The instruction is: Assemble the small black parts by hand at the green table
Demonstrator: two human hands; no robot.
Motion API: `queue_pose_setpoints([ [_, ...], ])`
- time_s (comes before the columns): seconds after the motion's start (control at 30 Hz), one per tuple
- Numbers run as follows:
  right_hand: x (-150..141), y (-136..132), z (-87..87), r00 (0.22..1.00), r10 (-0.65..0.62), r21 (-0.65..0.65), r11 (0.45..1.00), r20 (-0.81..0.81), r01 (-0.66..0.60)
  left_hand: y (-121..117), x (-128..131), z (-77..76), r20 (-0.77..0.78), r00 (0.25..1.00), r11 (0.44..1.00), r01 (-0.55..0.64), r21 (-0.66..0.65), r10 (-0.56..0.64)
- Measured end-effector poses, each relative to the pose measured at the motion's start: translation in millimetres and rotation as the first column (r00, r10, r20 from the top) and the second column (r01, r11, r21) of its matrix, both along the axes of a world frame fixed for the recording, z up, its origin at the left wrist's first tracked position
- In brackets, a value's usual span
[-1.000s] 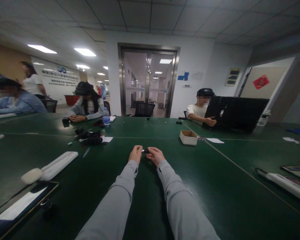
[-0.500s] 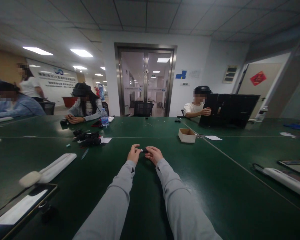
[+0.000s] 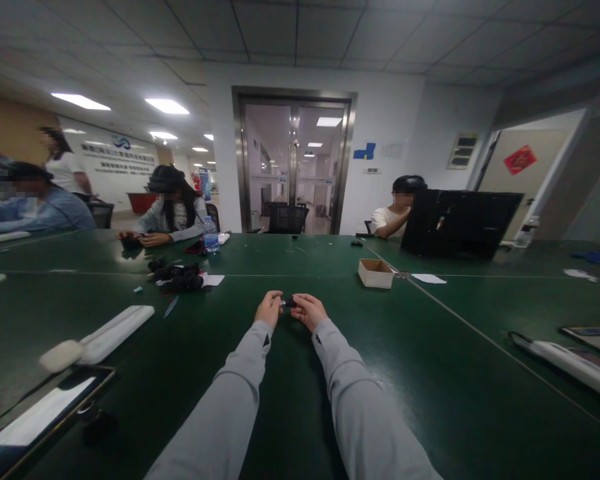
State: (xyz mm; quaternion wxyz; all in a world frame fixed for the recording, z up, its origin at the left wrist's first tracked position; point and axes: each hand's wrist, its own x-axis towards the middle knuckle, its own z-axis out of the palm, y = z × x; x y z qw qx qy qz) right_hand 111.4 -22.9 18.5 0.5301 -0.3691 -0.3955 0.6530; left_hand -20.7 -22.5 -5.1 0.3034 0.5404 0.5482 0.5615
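Note:
Both of my hands meet over the middle of the green table, around a small black stick with a silver end (image 3: 288, 303); its exact kind is too small to make out. My right hand (image 3: 309, 311) pinches the black part between thumb and fingers. On the other side, the fingertips of my left hand (image 3: 269, 310) are closed on the silver end. The fingers cover part of the stick at both ends. A small open cardboard box (image 3: 375, 274) stands beyond my right hand.
Black gear (image 3: 183, 276) lies on the green table (image 3: 420, 373) ahead on the left, near a water bottle (image 3: 211, 235). A phone (image 3: 45, 413) and a white bar (image 3: 120, 330) lie at left. A monitor (image 3: 460, 223) stands at back right. Several people sit or stand around.
Half a second ago my left fingers were parted around the silver end; now they are closed on it. The person at right has drawn a hand away from the monitor towards the face.

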Motion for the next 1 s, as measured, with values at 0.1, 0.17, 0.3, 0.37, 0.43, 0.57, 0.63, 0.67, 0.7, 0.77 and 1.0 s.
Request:
queue_pose_setpoints([
  [0.1, 0.2, -0.3, 0.4, 1.000, 0.001, -0.001, 1.000, -0.003, -0.001, -0.3, -0.1, 1.0, 0.046, 0.999, 0.999, 0.019, -0.037, -0.017],
  [0.17, 0.4, -0.1, 0.2, 1.000, 0.006, 0.000, 1.000, -0.004, -0.006, -0.4, 0.2, 0.8, 0.060, 0.998, 0.999, 0.030, -0.040, -0.028],
  [0.3, 0.6, 1.4, -1.2, 1.000, 0.016, 0.003, 1.000, -0.006, -0.016, 0.4, 0.3, -1.3, 0.032, 0.999, 0.999, 0.028, 0.018, -0.029],
  [0.37, 0.8, 2.5, -2.0, 1.000, 0.015, 0.002, 1.000, -0.008, -0.014, 0.3, 0.5, -1.6, 0.033, 0.999, 0.999, 0.025, 0.020, -0.026],
  [0.43, 1.0, 3.3, -2.6, 1.000, 0.014, 0.000, 1.000, -0.007, -0.014, -0.6, 1.1, -0.6, 0.053, 0.998, 0.999, 0.034, -0.002, -0.034],
  [0.57, 1.4, 3.5, -2.7, 1.000, 0.015, 0.005, 1.000, -0.002, -0.015, -3.7, 2.7, 2.9, 0.068, 0.996, 0.998, 0.061, -0.016, -0.060],
  [0.63, 1.4, 3.1, -2.6, 1.000, 0.016, 0.006, 1.000, 0.002, -0.016, -4.4, 2.8, 3.8, 0.058, 0.997, 0.999, 0.051, -0.015, -0.050],
  [0.67, 1.4, 2.9, -2.6, 1.000, 0.017, 0.007, 1.000, 0.003, -0.017, -4.4, 2.5, 4.0, 0.056, 0.997, 0.999, 0.046, -0.020, -0.045],
  [0.7, 1.4, 2.8, -2.6, 1.000, 0.018, 0.007, 1.000, 0.001, -0.018, -4.2, 2.1, 4.0, 0.058, 0.997, 0.999, 0.045, -0.026, -0.043],
  [0.77, 1.4, 2.6, -2.8, 1.000, 0.021, 0.008, 1.000, -0.002, -0.021, -3.7, 1.1, 3.6, 0.059, 0.997, 0.998, 0.049, -0.037, -0.046],
  [1.0, 1.9, 2.0, -2.8, 1.000, 0.027, 0.012, 1.000, -0.015, -0.026, -3.4, 1.2, 3.2, 0.057, 0.996, 0.997, 0.067, -0.033, -0.065],
])
